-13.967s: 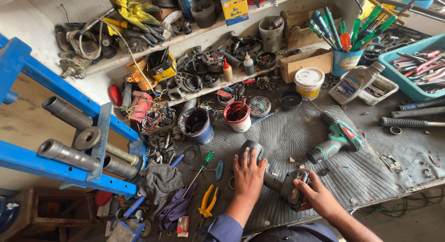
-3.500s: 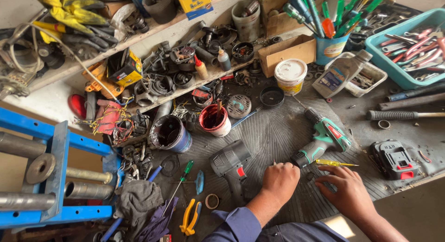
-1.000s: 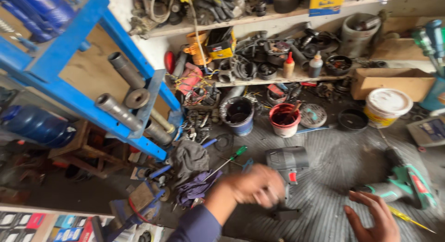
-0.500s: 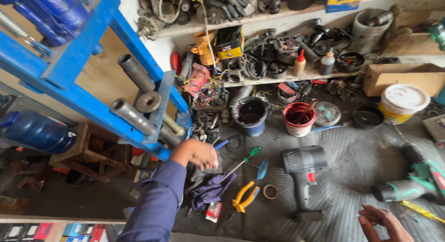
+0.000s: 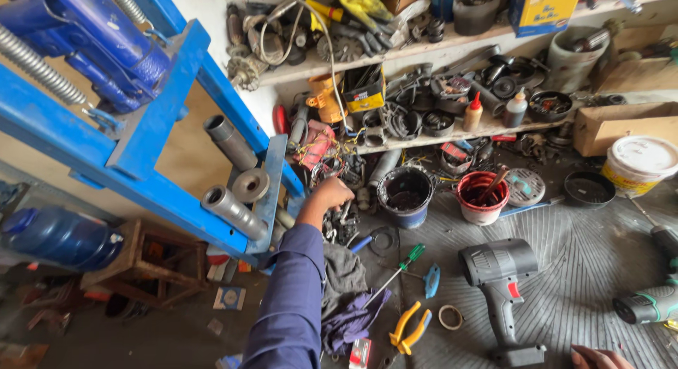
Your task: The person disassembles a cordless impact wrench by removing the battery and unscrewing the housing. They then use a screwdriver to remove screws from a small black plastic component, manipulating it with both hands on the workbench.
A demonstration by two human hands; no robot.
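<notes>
My left hand (image 5: pixel 330 194), in a dark blue sleeve, reaches far forward into a heap of small metal parts (image 5: pixel 339 224) at the foot of the blue press frame (image 5: pixel 162 129). Its fingers curl down into the heap, so I cannot see whether it holds anything. A dark blue pot (image 5: pixel 406 194) stands just right of that hand. Only the fingertips of my right hand (image 5: pixel 600 356) show at the bottom edge, lying flat on the ribbed grey mat (image 5: pixel 593 256) beside the base of a grey cordless tool (image 5: pixel 501 284).
A green-handled screwdriver (image 5: pixel 402 263), orange pliers (image 5: pixel 409 326), a tape ring (image 5: pixel 448 316) and a dark rag (image 5: pixel 349 291) lie on the mat. A red pot (image 5: pixel 482 197), white bucket (image 5: pixel 639 163) and green drill (image 5: pixel 650 302) lie to the right. Steel cylinders (image 5: pixel 233 210) stick out of the press.
My left hand has moved up and forward from the rag and screwdriver into the parts heap by the press. The view has shifted left; my right hand has sunk to the bottom edge.
</notes>
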